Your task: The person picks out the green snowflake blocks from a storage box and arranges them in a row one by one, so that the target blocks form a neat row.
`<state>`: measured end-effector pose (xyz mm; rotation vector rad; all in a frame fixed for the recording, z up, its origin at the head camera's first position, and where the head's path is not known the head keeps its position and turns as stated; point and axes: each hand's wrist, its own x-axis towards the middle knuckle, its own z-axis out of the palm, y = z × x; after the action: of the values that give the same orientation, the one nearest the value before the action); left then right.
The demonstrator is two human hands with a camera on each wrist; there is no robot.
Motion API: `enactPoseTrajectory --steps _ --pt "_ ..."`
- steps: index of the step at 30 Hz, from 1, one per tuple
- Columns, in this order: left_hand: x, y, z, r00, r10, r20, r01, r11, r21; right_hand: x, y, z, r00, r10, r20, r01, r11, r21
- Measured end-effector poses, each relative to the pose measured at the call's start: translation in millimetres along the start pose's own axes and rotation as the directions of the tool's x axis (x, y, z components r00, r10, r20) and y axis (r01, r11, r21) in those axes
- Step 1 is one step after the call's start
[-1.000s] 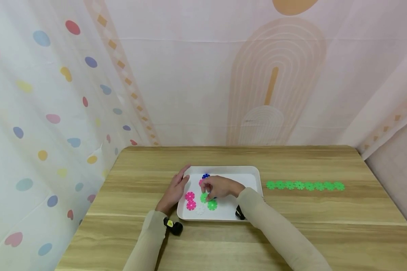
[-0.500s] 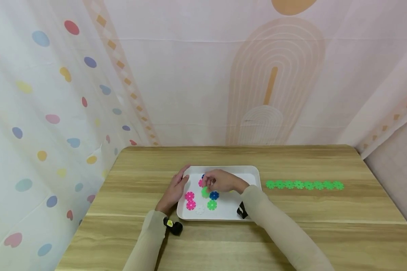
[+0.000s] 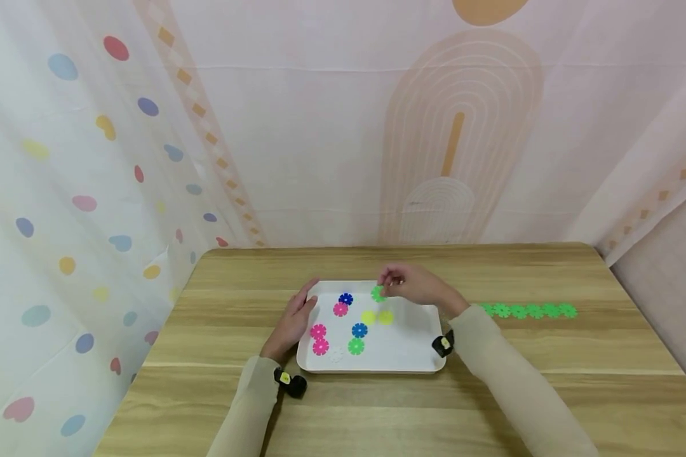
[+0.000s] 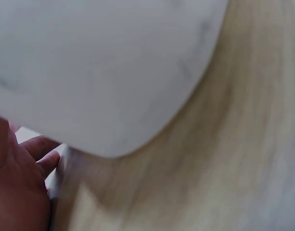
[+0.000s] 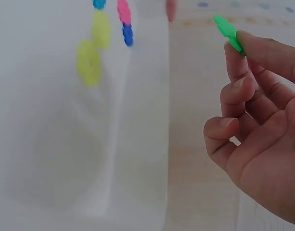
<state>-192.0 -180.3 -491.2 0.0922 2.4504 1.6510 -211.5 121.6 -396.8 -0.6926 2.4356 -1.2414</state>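
Right hand [image 3: 414,287] pinching green disc [image 3: 378,293] at its fingertips above white tray [image 3: 411,355], yellow discs [image 3: 376,317] just below the pinch, left hand [image 3: 293,320] flat, fingers relaxed, on tray's left rim

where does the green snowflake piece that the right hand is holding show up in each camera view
Head: the green piece is pinched in the right hand, above the far edge of the white tray.
Left wrist: not in it; only the tray's corner, the wooden table and part of the left hand show.
Right wrist: upper right, at the fingertips.
Shared landmark: the white tray, seen in all three views.
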Motion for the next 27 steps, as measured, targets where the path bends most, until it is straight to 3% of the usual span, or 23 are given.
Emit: enactPoseTrajectory --steps 6,14,20,27 --pt "-0.2 -1.1 -0.9 1.0 0.007 0.001 -0.007 1.0 0.004 -39.0 18.5 -34.9 0.995 0.005 -0.101 0.004 0.996 0.085" --pt "-3.3 -0.7 -2.4 1.0 -0.012 -0.001 0.012 1.0 -0.002 -89.1 44.0 -65.4 0.974 0.075 -0.213 -0.06 0.995 0.075" --pt "-4.4 -0.2 -1.7 1.0 -0.013 -0.003 0.013 1.0 0.0 -125.9 57.9 -84.1 0.945 0.172 -0.278 -0.156 0.984 0.081" --pt "-4.8 -0.7 -2.6 1.0 -0.026 0.001 0.026 0.999 -0.03 -161.9 78.7 -101.1 0.915 0.173 -0.366 -0.147 0.984 0.096"
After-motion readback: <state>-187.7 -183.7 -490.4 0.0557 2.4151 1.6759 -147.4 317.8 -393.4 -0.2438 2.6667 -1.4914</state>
